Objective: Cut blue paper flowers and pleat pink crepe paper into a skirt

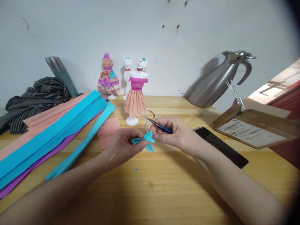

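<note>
Pinching one folded piece of light-blue paper (148,137), the left grip (127,142) is closed on it just above the surface (150,200), near the middle. The right grip (164,129) meets the paper with its fingertips and also holds one slim blue-and-metal tool (161,126), tip pointing away; whether it is scissors or tweezers I cannot tell. One tiny blue scrap (137,169) lies nearer the person.

Just beyond the hands is one white tape roll (147,127), partly hidden. Behind stand four small mannequins: one in front with a magenta top and a pleated peach skirt (135,101), one at left in a tiered dress (108,76), and two mostly white ones at the back.

To the left lie one peach square (108,132), one narrow blue strip (84,142) and a stack of long peach, blue and purple paper, its layers too overlapped to count. Beyond are one striped cloth (39,100) and one flask (62,75). To the right are one phone (220,147), one cardboard box (253,128) and one metal jug (215,81).
</note>
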A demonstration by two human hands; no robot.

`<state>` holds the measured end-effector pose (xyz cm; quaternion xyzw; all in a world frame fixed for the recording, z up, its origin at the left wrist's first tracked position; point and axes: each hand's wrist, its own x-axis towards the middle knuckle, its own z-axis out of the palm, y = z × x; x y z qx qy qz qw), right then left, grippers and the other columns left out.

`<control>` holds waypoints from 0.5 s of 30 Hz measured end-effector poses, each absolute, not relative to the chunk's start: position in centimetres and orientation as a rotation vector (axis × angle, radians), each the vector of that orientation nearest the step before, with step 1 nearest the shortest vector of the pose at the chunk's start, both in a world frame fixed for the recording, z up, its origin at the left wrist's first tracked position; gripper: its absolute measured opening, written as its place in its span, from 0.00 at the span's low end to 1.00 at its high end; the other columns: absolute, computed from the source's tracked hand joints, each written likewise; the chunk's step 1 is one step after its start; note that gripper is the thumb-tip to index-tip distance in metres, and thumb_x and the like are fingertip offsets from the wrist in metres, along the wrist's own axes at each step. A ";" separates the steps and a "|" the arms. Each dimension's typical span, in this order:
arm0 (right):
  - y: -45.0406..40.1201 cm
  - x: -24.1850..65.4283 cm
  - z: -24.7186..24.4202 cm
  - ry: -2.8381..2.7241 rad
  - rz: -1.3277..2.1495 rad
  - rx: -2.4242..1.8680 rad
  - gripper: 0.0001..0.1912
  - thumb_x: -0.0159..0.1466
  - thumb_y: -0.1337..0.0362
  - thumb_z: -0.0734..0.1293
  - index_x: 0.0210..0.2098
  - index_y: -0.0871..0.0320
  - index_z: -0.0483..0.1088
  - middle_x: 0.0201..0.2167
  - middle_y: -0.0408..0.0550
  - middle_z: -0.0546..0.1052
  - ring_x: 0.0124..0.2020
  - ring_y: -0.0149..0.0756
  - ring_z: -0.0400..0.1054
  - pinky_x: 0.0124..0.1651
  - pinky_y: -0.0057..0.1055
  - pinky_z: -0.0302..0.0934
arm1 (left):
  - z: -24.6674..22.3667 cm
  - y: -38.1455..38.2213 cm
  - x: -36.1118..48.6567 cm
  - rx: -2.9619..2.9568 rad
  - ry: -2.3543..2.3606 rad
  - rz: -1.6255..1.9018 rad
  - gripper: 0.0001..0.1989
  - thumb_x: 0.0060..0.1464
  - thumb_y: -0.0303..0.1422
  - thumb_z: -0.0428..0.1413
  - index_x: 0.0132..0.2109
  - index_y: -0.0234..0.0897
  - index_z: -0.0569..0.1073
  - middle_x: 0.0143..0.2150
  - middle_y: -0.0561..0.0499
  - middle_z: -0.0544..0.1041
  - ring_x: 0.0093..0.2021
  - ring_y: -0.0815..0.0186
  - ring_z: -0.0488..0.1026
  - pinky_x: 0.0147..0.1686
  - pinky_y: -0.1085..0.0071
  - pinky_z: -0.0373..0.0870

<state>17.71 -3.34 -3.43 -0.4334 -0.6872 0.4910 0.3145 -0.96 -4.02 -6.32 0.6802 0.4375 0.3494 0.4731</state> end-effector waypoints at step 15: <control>-3.3 17.5 -3.7 -1.880 1.247 -1.108 0.18 0.52 0.52 0.72 0.23 0.59 0.64 0.20 0.38 0.57 0.23 0.27 0.49 0.26 0.28 0.44 | -6.2 -4.1 -0.9 1.694 1.056 0.870 0.10 0.46 0.37 0.57 0.24 0.34 0.73 0.19 0.56 0.65 0.22 0.73 0.57 0.21 0.76 0.53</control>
